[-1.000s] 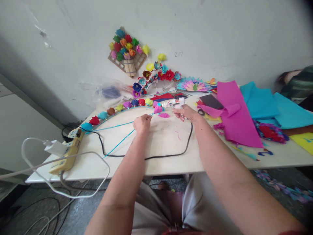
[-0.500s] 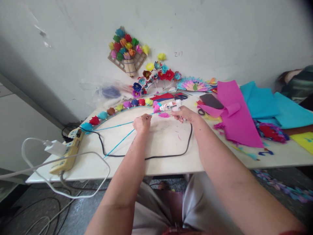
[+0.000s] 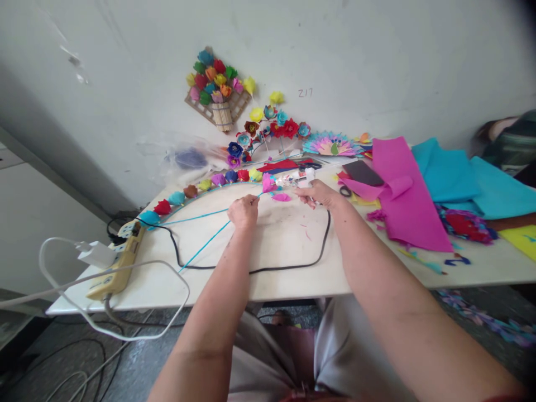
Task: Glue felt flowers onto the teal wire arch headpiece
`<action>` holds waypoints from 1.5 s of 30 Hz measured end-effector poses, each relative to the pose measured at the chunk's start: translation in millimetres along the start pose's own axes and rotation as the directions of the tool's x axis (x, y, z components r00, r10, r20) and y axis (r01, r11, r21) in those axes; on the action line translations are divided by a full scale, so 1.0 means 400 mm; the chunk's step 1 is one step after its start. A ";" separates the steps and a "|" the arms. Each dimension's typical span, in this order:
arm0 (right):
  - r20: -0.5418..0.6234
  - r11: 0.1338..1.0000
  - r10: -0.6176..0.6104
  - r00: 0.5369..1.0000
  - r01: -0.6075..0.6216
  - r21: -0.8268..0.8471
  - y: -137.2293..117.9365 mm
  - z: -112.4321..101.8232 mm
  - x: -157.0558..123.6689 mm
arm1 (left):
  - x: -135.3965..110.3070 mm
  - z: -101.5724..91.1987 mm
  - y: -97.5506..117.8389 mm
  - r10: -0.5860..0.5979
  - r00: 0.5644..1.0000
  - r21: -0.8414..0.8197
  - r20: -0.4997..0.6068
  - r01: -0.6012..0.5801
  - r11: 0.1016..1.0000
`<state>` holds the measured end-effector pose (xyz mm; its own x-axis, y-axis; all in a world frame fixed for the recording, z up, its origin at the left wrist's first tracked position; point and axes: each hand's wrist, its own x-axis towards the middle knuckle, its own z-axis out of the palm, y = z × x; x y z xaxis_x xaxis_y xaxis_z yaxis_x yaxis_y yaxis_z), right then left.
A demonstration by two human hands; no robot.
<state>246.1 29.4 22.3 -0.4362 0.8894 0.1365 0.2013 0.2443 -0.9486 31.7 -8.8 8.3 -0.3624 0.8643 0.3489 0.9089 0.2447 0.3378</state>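
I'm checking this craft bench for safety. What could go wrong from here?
1. The right hand points what looks like a glue gun at the pink flower, close to the left hand pinching the teal stick; hot glue could burn that hand.
2. Its black cord loops across the table near both forearms; a snag might jerk the tool.
3. The power strip sits at the table's edge and might get dragged off.

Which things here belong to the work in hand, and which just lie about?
In use: left hand, teal stick, right hand, glue gun, pink flower.
Lying about: pink sheet, blue sheets, phone, charger.
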 end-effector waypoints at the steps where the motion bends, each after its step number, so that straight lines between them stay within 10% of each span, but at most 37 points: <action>1: 0.006 1.000 0.000 1.000 0.000 -0.001 -0.001 0.000 -0.001 | -0.001 -0.002 0.001 -0.001 1.000 0.002 -0.005 0.001 1.000; 45: -0.041 0.998 0.031 0.999 -0.033 -0.055 -0.013 -0.008 -0.013 | 0.004 0.005 -0.008 -0.027 1.000 -0.037 0.003 0.027 0.999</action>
<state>250.1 24.7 27.5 -0.3933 0.9117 0.1187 0.2639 0.2356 -0.9353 28.7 -7.2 6.0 -0.3864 0.8584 0.3374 0.8904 0.2516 0.3794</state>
